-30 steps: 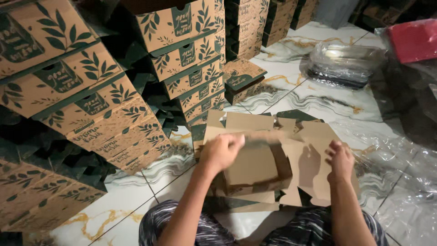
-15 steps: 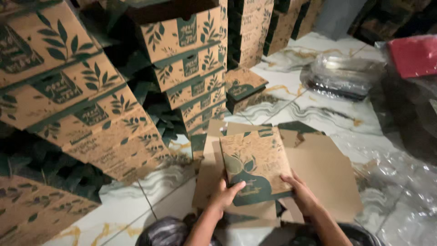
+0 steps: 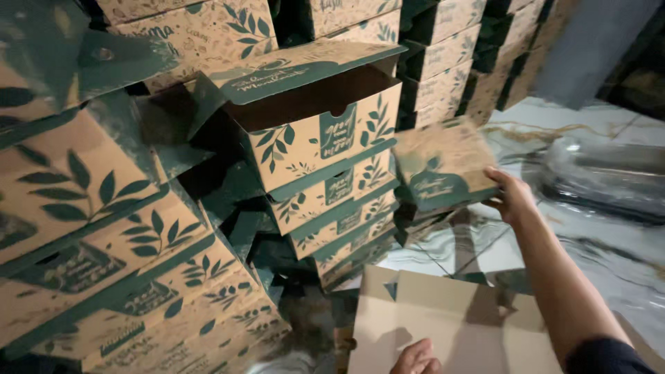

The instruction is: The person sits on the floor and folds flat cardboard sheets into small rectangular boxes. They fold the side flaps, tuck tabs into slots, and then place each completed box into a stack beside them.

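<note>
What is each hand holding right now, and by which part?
The right hand holds a folded brown cardboard box with green leaf print by its right edge. The left hand rests on flat brown cardboard sheets; no grip shows.

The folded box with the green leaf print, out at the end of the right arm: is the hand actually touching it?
Touching. The head view shows the right hand with its fingers against the edge of the folded box, holding it up beside the stack.

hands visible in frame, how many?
2. The right hand grips a folded leaf-print box at the stack's right side. The left hand sits at the bottom edge on flat cardboard, partly cut off.
</note>
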The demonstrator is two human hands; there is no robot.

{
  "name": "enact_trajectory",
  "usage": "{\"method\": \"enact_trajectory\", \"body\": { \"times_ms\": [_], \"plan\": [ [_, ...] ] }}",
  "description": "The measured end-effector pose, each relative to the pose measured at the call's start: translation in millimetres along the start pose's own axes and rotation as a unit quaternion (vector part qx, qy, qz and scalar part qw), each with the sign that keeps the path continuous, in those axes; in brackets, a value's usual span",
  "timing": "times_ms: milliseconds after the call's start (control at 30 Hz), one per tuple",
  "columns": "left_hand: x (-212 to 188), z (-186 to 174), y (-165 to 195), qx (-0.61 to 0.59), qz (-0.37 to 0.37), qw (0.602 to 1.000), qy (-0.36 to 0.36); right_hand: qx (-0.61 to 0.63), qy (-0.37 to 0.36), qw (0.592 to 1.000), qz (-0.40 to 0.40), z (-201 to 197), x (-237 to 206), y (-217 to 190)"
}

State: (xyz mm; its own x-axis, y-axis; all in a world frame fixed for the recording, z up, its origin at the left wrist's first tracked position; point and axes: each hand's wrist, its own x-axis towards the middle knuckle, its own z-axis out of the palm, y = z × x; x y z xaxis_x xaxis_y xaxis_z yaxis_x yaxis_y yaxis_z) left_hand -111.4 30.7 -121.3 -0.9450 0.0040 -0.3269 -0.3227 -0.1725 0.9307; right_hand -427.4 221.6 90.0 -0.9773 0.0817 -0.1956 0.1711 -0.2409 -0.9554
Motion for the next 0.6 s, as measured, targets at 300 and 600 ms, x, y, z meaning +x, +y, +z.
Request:
{"method": "enact_trajectory", "body": {
  "times_ms": [300,600],
  "plan": [
    [-16.3,-23.7,7.7,0.114,-0.011,0.988,0.103,-0.497,0.268,0.711,-0.42,43.1,6.7,25.5],
    [-92.2,-39.5,56.2,0.5,0.074,0.778,0.374,-0.729,-0.144,0.617,-0.26,-28.6,-229.3,68.8]
  ]
}}
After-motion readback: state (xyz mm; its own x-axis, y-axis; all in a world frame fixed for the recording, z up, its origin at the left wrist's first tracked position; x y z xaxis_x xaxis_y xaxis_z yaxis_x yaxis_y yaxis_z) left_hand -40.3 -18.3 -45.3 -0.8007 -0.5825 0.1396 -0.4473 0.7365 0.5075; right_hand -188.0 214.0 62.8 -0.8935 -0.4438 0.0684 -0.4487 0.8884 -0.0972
